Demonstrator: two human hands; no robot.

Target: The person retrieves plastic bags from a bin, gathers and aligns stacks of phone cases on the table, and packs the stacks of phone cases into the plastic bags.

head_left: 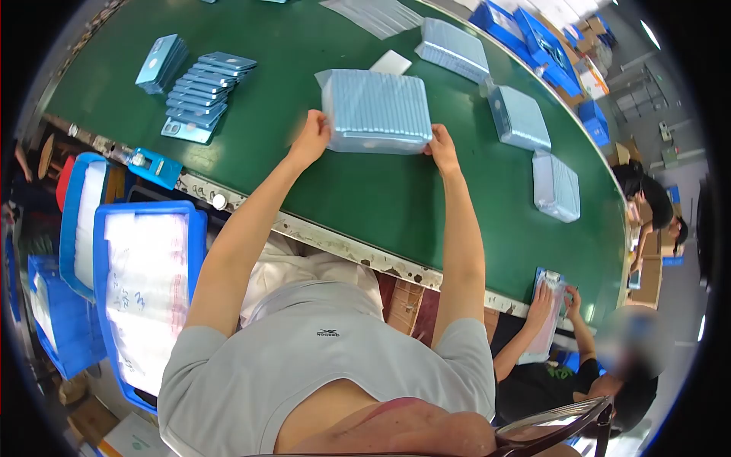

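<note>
In front of me on the green table lies a clear plastic bag [377, 107] packed with a row of thin light-blue pieces. My left hand [312, 141] has its fingers closed on the bag's left edge, near the lower corner. At the lower right corner, my right hand [444, 150] pinches the plastic. A small white rectangular piece [391, 62] lies just behind the bag. To the left are a fanned stack of blue phone cases [204, 95] and a shorter stack of similar cases [162, 62].
Several filled bags, one being a bag [520, 118], line the right side of the green table [365, 202]. Flat plastic sheets [373, 15] lie at the back. A blue tape dispenser [156, 167] and blue bin [199, 228] are left. A co-worker's hand [542, 301] rests on a clipboard.
</note>
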